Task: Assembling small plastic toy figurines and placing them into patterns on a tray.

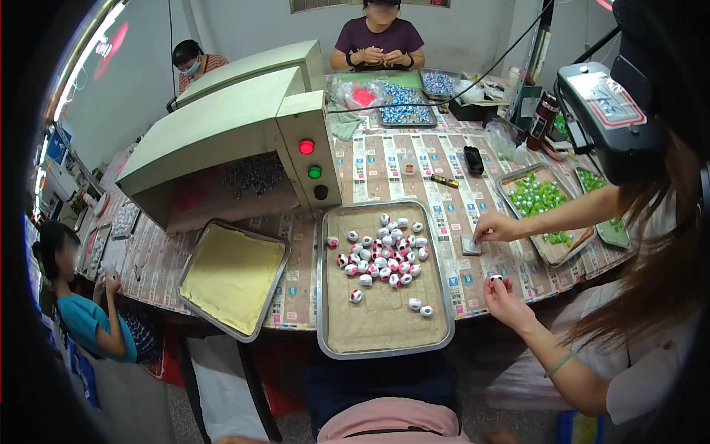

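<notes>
Neither my left hand nor my right hand can be made out; only slivers of skin show at the lower edge, with no fingers visible. Directly before my lap stands a metal tray (347, 314) lined with brownish material. Small white ball-shaped beads (382, 253) with pink and black patches lie mostly in its upper half, a few lower down. At the right, a co-worker's hand (497, 226) touches a small grey square block (470, 245) on the table. That person's other hand (506, 302) holds one small patterned bead (496, 279).
An empty-looking lined tray (233, 281) juts over the table edge, left of centre. Behind it stands a large beige tunnel-shaped machine (214, 126) with red and green lights. Green pieces (536, 196) fill a tray at right; blue beads (405, 103) lie far back. Other people sit around the table.
</notes>
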A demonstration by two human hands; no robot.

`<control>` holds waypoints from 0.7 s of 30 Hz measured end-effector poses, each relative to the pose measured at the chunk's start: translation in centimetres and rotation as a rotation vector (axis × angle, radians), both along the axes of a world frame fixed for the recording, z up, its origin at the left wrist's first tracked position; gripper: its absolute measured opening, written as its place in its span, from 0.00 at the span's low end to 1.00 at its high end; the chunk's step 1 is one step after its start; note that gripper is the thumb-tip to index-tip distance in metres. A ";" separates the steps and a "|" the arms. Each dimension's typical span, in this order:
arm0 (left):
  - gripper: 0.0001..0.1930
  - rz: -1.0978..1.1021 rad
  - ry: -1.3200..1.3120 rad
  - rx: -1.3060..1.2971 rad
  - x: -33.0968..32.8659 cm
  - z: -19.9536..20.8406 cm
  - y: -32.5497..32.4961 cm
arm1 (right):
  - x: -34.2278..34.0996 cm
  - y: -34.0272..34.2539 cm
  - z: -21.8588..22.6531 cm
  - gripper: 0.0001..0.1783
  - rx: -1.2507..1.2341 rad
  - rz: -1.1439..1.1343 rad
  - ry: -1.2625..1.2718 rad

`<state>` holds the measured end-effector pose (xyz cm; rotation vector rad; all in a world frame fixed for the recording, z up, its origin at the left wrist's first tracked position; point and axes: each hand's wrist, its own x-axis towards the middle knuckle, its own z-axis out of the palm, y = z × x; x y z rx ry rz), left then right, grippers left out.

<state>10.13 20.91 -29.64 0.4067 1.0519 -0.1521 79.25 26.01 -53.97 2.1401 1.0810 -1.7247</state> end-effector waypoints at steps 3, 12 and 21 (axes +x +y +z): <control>0.26 -0.059 -0.048 0.036 1.6 2.8 7.3 | 0.1 -1.3 -0.7 0.58 -0.068 0.013 0.016; 0.31 -0.185 -0.192 0.163 -6.7 -3.0 -4.6 | -6.3 -0.9 11.2 0.30 -0.393 0.214 0.180; 0.36 -0.277 -0.360 0.238 2.9 9.5 11.6 | -0.5 1.0 11.7 0.33 -0.306 0.293 0.174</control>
